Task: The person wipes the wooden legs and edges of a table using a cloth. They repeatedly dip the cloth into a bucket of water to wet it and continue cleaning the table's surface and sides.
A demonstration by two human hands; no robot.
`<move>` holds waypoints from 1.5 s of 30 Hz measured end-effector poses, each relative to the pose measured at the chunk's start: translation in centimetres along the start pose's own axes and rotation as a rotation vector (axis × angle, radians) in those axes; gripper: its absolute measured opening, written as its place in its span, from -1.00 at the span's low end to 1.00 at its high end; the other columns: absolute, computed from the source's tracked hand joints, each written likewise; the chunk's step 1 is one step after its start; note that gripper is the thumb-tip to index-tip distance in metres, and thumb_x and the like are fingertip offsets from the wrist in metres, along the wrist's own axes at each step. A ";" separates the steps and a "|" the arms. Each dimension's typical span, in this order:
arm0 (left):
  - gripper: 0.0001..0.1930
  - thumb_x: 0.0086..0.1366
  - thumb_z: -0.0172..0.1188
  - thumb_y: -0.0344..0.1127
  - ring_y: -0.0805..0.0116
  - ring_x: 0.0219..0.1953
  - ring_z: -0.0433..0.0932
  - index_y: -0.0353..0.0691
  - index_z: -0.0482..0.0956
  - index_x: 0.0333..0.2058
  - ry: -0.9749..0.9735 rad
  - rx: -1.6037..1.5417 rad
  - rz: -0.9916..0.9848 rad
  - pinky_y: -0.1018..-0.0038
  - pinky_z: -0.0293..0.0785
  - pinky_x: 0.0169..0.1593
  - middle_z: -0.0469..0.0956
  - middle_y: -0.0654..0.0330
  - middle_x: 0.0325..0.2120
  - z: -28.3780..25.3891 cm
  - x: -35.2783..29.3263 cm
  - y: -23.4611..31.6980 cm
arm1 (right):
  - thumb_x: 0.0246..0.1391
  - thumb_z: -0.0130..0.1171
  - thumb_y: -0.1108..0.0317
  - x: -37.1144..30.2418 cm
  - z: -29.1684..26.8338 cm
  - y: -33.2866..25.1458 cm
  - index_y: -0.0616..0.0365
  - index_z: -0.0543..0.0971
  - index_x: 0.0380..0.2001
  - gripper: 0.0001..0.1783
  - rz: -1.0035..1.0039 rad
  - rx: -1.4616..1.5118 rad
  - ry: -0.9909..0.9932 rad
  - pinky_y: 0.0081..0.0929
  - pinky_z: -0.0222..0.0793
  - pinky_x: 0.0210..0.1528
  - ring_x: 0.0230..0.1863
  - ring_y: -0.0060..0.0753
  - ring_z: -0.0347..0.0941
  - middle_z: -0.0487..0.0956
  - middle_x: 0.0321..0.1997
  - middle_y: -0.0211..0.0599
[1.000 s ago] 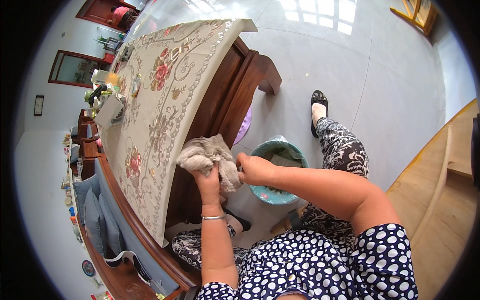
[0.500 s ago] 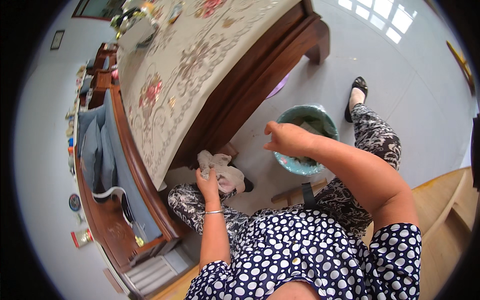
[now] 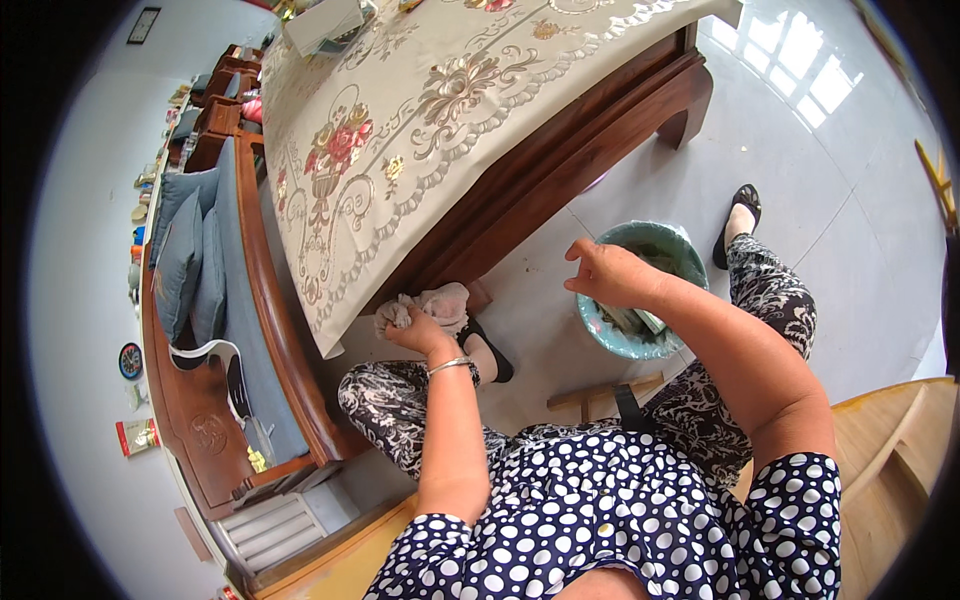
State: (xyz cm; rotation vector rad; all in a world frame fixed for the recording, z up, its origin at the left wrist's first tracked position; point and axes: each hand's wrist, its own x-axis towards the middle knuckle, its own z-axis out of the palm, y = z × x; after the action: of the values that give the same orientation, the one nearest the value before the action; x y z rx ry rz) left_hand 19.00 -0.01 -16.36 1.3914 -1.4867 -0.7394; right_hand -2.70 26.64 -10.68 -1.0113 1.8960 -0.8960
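My left hand (image 3: 422, 335) is closed on a crumpled whitish cloth (image 3: 443, 304), low beside the table's near corner and above my left foot. A silver bangle circles that wrist. Over the near left rim of a light blue bin (image 3: 640, 347) hangs my right hand (image 3: 612, 274), its thumb and forefinger bent with a gap between them. Nothing shows in that hand. A clear plastic liner covers the bin's rim, and greenish and whitish waste lies inside.
A dark wooden table (image 3: 600, 165) with a flowered cream tablecloth (image 3: 420, 150) stands ahead. At left is a wooden sofa with blue cushions (image 3: 182, 270). My black shoes (image 3: 738, 225) rest on grey tiles, and a small wooden piece (image 3: 590, 393) lies between my legs.
The view has shifted, so the table and bin sit differently in the picture. My left wrist has turned, with the cloth still held. My right hand stays over the bin's rim.
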 end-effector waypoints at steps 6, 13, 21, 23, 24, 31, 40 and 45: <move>-0.69 0.05 0.28 -0.44 0.04 -0.12 0.51 -0.45 0.54 -0.21 -0.057 0.391 0.440 0.24 0.40 0.02 0.54 -0.07 -0.17 -0.3 -1.2 -1.3 | 0.06 0.19 0.16 -0.3 -0.2 -0.7 0.25 0.35 -0.02 -0.49 -0.055 0.002 0.015 -0.15 0.37 -0.07 -0.14 0.08 0.49 0.59 -0.31 0.01; -0.63 -0.03 0.22 -0.49 -0.04 -0.03 0.43 -0.30 0.57 -0.16 -0.354 0.599 0.834 0.17 0.32 0.12 0.51 0.02 -0.14 2.2 -3.5 2.0 | 0.05 0.20 0.22 -1.9 -0.8 -2.6 0.27 0.34 -0.01 -0.49 -0.127 0.006 -0.011 -0.12 0.37 -0.02 -0.07 0.13 0.47 0.55 -0.13 0.11; -0.64 -0.06 0.19 -0.47 -0.03 -0.10 0.44 -0.22 0.55 -0.18 -0.529 0.580 1.109 0.16 0.38 0.00 0.49 0.08 -0.21 8.6 -6.9 7.1 | 0.04 0.22 0.21 -3.9 -1.6 -3.2 0.27 0.35 -0.22 -0.60 -0.264 -0.062 0.037 -0.14 0.45 -0.13 -0.17 0.09 0.52 0.55 -0.25 0.06; -0.63 -0.06 0.19 -0.47 -0.02 -0.12 0.44 -0.21 0.55 -0.18 -0.575 0.586 1.153 0.16 0.39 -0.02 0.49 0.10 -0.22 10.3 -7.9 8.3 | 0.02 0.23 0.20 -4.1 -1.5 -3.0 0.25 0.36 -0.23 -0.61 -0.290 -0.066 0.051 -0.15 0.47 -0.17 -0.20 0.06 0.54 0.55 -0.26 0.02; -0.62 -0.07 0.19 -0.49 -0.02 -0.11 0.45 -0.22 0.55 -0.17 -0.604 0.591 1.156 0.17 0.39 0.00 0.50 0.09 -0.22 11.2 -8.5 8.9 | 0.02 0.23 0.20 -4.2 -1.6 -2.9 0.25 0.36 -0.24 -0.61 -0.280 -0.087 0.048 -0.15 0.47 -0.18 -0.21 0.05 0.54 0.55 -0.26 0.01; -0.62 -0.03 0.17 -0.52 -0.02 -0.12 0.45 -0.24 0.54 -0.14 -0.716 0.447 1.286 0.17 0.39 0.00 0.50 0.07 -0.21 18.1 -11.4 11.8 | -0.04 0.26 0.22 -5.0 -1.8 -1.2 0.25 0.38 -0.27 -0.61 -0.313 -0.177 0.209 -0.21 0.50 -0.34 -0.32 -0.04 0.56 0.54 -0.35 -0.06; -0.59 -0.02 0.14 -0.54 0.02 -0.09 0.40 -0.24 0.48 -0.10 -0.869 0.148 1.548 0.20 0.37 0.03 0.47 0.09 -0.14 30.4 -16.3 17.1 | -0.05 0.17 0.28 -5.4 -2.9 0.6 0.17 0.39 -0.32 -0.73 -0.275 -0.389 0.371 -0.34 0.43 -0.41 -0.37 -0.24 0.49 0.46 -0.41 -0.27; -0.59 -0.03 0.18 -0.54 0.08 -0.07 0.40 -0.19 0.51 -0.12 -0.950 -0.074 1.619 0.21 0.36 0.02 0.48 0.13 -0.16 38.1 -19.6 20.5 | -0.09 0.07 0.33 -5.1 -2.3 1.2 0.23 0.43 -0.23 -0.68 -0.285 -0.607 0.368 -0.46 0.34 -0.42 -0.40 -0.35 0.45 0.46 -0.41 -0.33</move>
State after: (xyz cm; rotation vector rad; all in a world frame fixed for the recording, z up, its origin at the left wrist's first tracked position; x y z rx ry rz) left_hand -25.62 16.28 -16.84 -0.6094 -2.5346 -0.2790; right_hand -3.18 32.15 -9.13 -1.5924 2.4561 -0.7037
